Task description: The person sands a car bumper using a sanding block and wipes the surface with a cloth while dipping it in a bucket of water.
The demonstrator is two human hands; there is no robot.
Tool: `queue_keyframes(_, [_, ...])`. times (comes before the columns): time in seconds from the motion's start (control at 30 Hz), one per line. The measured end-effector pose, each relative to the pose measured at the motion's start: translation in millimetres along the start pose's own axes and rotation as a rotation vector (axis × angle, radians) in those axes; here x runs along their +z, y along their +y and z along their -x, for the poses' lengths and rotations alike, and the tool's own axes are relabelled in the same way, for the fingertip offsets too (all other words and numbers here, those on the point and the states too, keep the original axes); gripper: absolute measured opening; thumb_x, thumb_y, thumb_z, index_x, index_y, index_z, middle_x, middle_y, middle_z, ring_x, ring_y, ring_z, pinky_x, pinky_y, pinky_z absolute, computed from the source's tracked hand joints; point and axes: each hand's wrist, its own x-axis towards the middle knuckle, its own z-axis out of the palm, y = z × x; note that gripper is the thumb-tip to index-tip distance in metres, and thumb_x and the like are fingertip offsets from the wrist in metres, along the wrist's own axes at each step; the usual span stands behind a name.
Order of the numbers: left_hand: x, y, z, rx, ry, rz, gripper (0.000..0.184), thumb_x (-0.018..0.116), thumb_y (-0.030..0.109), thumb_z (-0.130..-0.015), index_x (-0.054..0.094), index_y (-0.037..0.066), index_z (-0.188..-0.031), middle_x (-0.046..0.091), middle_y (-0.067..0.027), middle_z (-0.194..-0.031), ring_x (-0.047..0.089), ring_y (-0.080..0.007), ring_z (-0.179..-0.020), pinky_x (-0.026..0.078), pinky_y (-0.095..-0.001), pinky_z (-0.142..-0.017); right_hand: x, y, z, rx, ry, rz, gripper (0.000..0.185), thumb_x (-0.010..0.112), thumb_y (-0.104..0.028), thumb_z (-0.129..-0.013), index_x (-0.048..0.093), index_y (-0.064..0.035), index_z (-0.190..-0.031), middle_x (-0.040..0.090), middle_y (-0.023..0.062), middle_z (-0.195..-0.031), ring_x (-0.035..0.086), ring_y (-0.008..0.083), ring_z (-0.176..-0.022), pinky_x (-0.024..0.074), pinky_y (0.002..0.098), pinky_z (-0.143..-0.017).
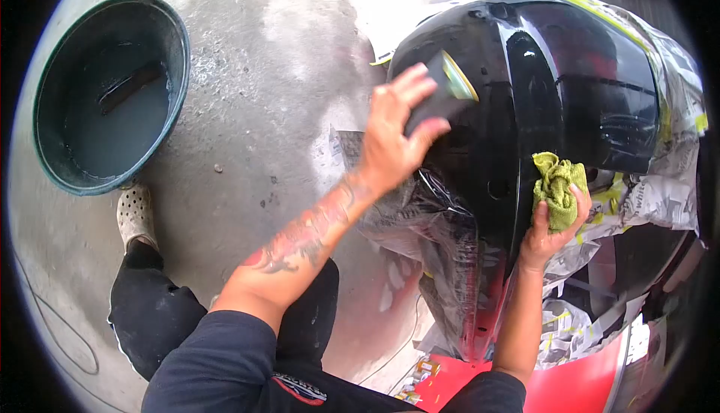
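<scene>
The left hand (pixel 391 132) is gripping a block (pixel 436 98) at the left edge of the panel (pixel 491 132), seemingly rubbing and needing flat contact, while the right hand (pixel 547 242) is clutching a cloth (pixel 559 194) against it.

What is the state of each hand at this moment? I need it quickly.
Left hand: closed on a dark pad, a little blurred.
Right hand: closed around a crumpled green cloth.
</scene>
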Motion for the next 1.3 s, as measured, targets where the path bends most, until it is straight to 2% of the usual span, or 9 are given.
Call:
queue_keyframes(0.1, [0.3,-37.0,-20.0,-0.531,0.057,0.351,0.052,0.084,0.026,-0.092,0.064,0.000,-0.132,0.064,-0.0230,-0.139,0.066,-0.0378,-0.118,0.052,-0.0431,-0.104,1.5,-3.5,0.2,0.028,0.014,-0.008,0.054,0.076,-0.025,-0.096,0.054,-0.0053,-0.141,0.050,0.0154,-0.142,0.049,0.0314,-0.134,0.0332,0.0448,-0.118])
queue_keyframes(0.23, [-5.3,-31.2,-12.1,-0.376,0.039,0.130,0.045,0.080,0.025,-0.094,0.066,-0.004,-0.127,0.064,-0.0257,-0.134,0.067,-0.0386,-0.117,0.051,-0.0430,-0.105,5.1,-2.4,0.4,0.034,0.042,-0.055,0.056,0.076,-0.029,-0.097,0.054,-0.0025,-0.141,0.051,0.0145,-0.141,0.049,0.0300,-0.134,0.0335,0.0447,-0.118])
queue_keyframes(0.33, [-7.2,-16.9,2.3,-0.304,-0.017,-0.014,0.046,0.078,0.019,-0.096,0.063,-0.004,-0.133,0.061,-0.0221,-0.141,0.062,-0.0302,-0.128,0.051,-0.0407,-0.106,3.0,-0.8,1.0,0.036,0.032,-0.048,0.057,0.076,-0.032,-0.097,0.054,-0.0017,-0.141,0.051,0.0148,-0.141,0.049,0.0301,-0.134,0.0335,0.0448,-0.118])
queue_keyframes(0.53, [-4.4,42.0,44.4,0.019,-0.134,-0.025,0.056,0.084,0.011,-0.082,0.065,0.013,-0.136,0.055,-0.0229,-0.148,0.056,-0.0414,-0.130,0.043,-0.0510,-0.109,0.7,2.6,2.9,0.025,0.016,-0.004,0.058,0.076,-0.032,-0.097,0.053,-0.0031,-0.142,0.050,0.0151,-0.142,0.048,0.0304,-0.134,0.0333,0.0452,-0.118])
queue_keyframes(0.77, [1.9,27.8,0.3,-0.254,0.005,0.045,0.050,0.076,0.009,-0.088,0.064,0.006,-0.136,0.056,-0.0229,-0.144,0.055,-0.0408,-0.128,0.043,-0.0506,-0.110,-0.7,-0.6,6.6,0.123,0.016,-0.037,0.062,0.079,-0.029,-0.094,0.051,-0.0045,-0.144,0.048,0.0151,-0.145,0.047,0.0311,-0.137,0.0325,0.0459,-0.119])
queue_keyframes(1.03, [4.5,-14.0,-24.8,-0.288,0.038,0.035,0.046,0.074,0.017,-0.093,0.065,0.003,-0.136,0.066,-0.0229,-0.136,0.062,-0.0373,-0.122,0.047,-0.0460,-0.105,-1.9,-6.2,9.3,0.125,0.007,0.003,0.064,0.079,-0.030,-0.095,0.051,-0.0036,-0.145,0.048,0.0135,-0.145,0.046,0.0286,-0.136,0.0333,0.0433,-0.119])
queue_keyframes(1.1, [0.1,-44.9,-66.5,-0.694,-0.160,0.343,0.044,0.072,0.017,-0.095,0.065,0.001,-0.136,0.068,-0.0213,-0.134,0.062,-0.0343,-0.125,0.049,-0.0436,-0.105,-3.5,-8.1,9.1,0.128,0.010,-0.006,0.064,0.080,-0.031,-0.094,0.051,-0.0035,-0.144,0.048,0.0139,-0.144,0.046,0.0290,-0.136,0.0327,0.0438,-0.119])
queue_keyframes(1.2, [8.8,-41.9,-46.8,-0.637,-0.074,0.238,0.044,0.072,0.017,-0.095,0.065,0.002,-0.136,0.069,-0.0200,-0.134,0.062,-0.0310,-0.127,0.047,-0.0441,-0.108,-3.0,-16.6,6.1,0.135,0.004,0.013,0.065,0.080,-0.033,-0.094,0.052,-0.0035,-0.144,0.049,0.0143,-0.144,0.046,0.0301,-0.136,0.0316,0.0453,-0.120])
queue_keyframes(1.3, [-1.2,13.9,8.9,-0.325,0.062,0.063,0.047,0.075,0.016,-0.093,0.065,0.003,-0.137,0.064,-0.0202,-0.143,0.060,-0.0354,-0.132,0.044,-0.0448,-0.113,-2.4,-15.3,7.4,0.154,0.017,0.003,0.066,0.081,-0.035,-0.093,0.053,-0.0036,-0.143,0.049,0.0146,-0.143,0.046,0.0310,-0.136,0.0307,0.0468,-0.120])
